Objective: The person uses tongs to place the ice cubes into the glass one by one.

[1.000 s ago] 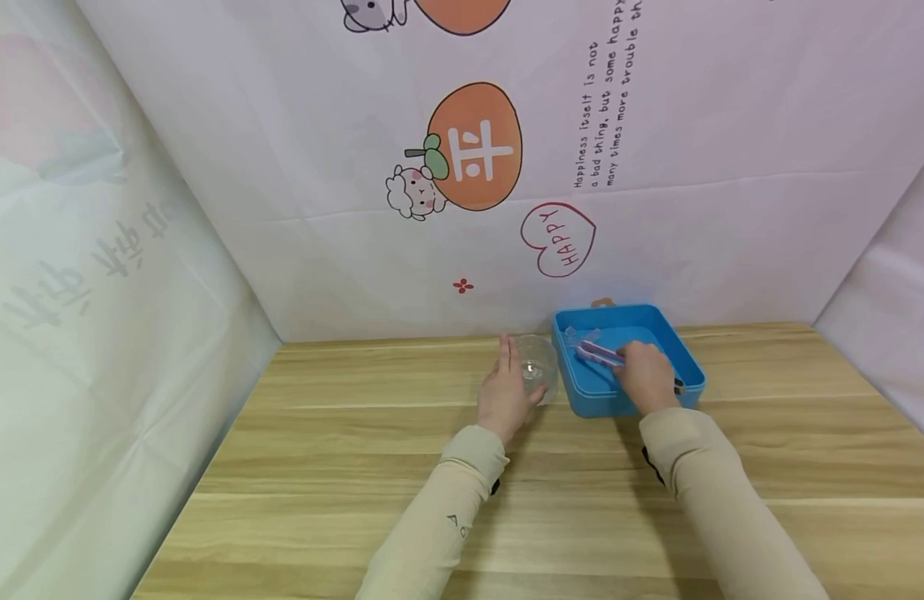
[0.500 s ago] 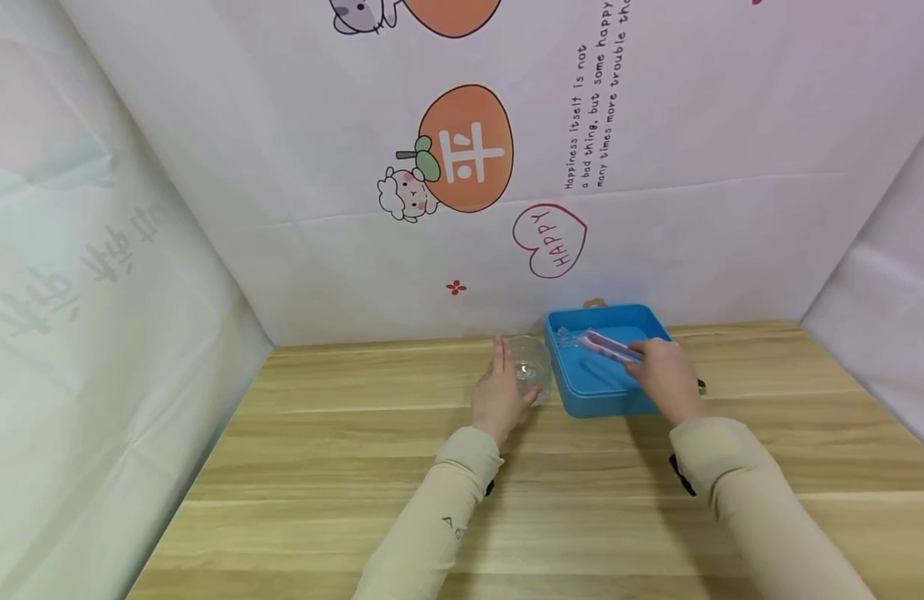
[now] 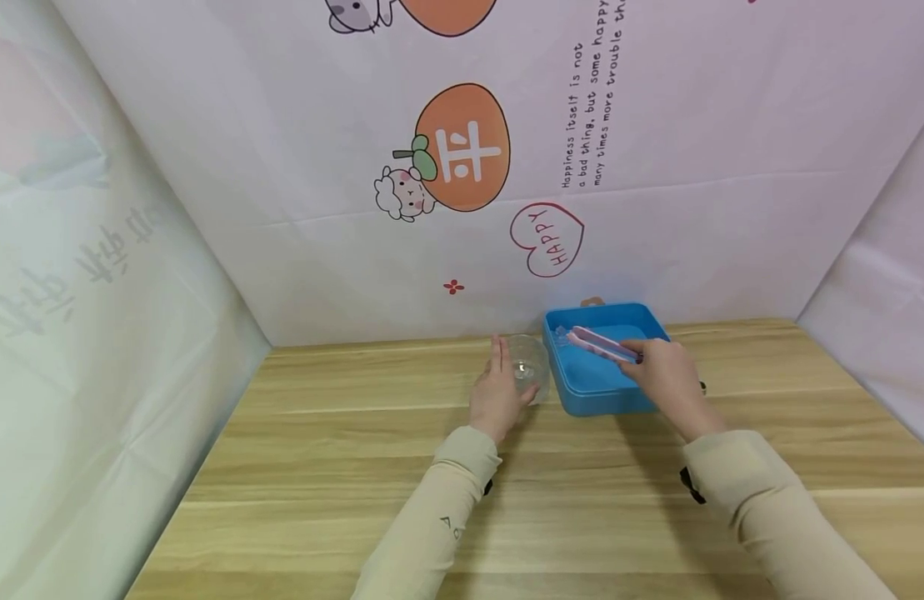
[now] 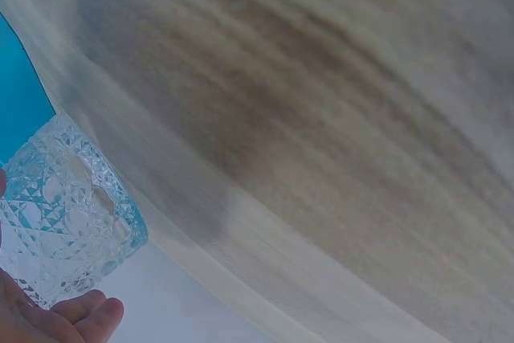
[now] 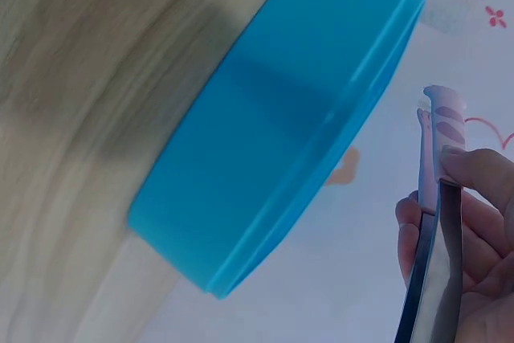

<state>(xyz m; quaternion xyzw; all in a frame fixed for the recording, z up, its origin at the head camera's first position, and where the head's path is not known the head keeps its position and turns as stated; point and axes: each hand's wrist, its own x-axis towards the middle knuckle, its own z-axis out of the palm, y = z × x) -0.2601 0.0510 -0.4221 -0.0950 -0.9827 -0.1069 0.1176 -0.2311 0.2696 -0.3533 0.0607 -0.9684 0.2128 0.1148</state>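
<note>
Right hand: the right hand (image 3: 667,375) holds the tongs (image 5: 442,214) between thumb and fingers, near where the pink part meets the metal.
Tongs: pink arms standing narrowly apart, tips pointing left over the box (image 3: 607,403); whether they pinch anything is too small to tell.
Left hand: the left hand (image 3: 497,396) rests against the bowl (image 3: 526,367), two fingers straight along its left side and the thumb at its near side.
Bowl: clear, cut in a diamond pattern that shows in the left wrist view; it stands just left of the box.
Box: blue, open-topped, against the back of the table (image 3: 342,475), with low walls and rounded corners.
Clear pieces: small clear pieces (image 3: 561,336) lie inside the box at its far left, close to the tongs' tips; their number cannot be told.
Sleeves: both beige; the left sleeve (image 3: 427,517) carries a small dark print, and a black strap (image 3: 691,485) shows under the right cuff.
Table: light wood grain.
Backdrop: a white cloth (image 3: 304,142) with an orange fruit (image 3: 467,148), a sheep (image 3: 404,193), a red heart (image 3: 547,240) reading "HAPPY" and a red flower (image 3: 453,287).
</note>
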